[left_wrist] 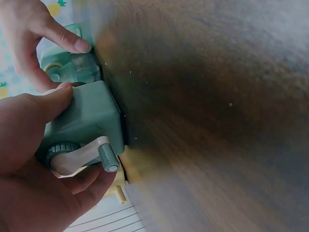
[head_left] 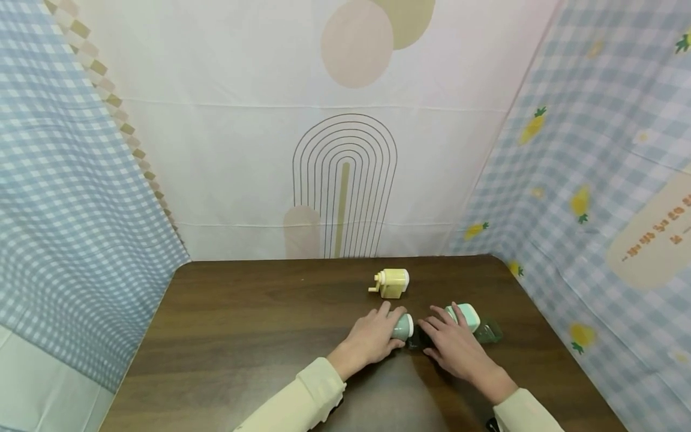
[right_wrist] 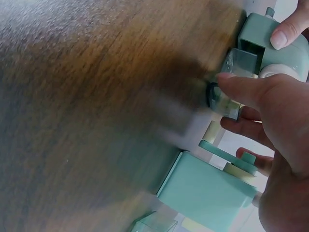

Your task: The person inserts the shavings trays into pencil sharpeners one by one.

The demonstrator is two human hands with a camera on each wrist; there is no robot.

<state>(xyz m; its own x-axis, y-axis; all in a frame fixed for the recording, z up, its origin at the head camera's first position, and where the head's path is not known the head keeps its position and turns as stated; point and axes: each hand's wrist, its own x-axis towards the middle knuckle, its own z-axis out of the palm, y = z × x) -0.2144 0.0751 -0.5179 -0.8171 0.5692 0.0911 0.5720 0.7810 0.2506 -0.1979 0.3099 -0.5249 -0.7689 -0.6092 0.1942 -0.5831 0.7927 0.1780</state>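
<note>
My left hand (head_left: 372,335) grips a grey-green crank pencil sharpener (left_wrist: 94,113) lying low over the table, thumb on one side and fingers round the other. Its white crank arm (left_wrist: 84,157) points away from my right hand. My right hand (head_left: 457,349) pinches a clear shavings drawer (right_wrist: 242,62) between thumb and fingers. In the right wrist view the drawer's end is right at the dark slot (right_wrist: 252,48) of the sharpener. Just beyond the right fingers is a mint-green crank sharpener (right_wrist: 207,188), its crank side toward the hand.
A pale yellow crank sharpener (head_left: 394,283) stands farther back on the brown wooden table (head_left: 232,336). Another clear drawer (head_left: 490,331) lies to the right of the mint sharpener. Patterned cloths (head_left: 237,180) hang behind the table and at both sides.
</note>
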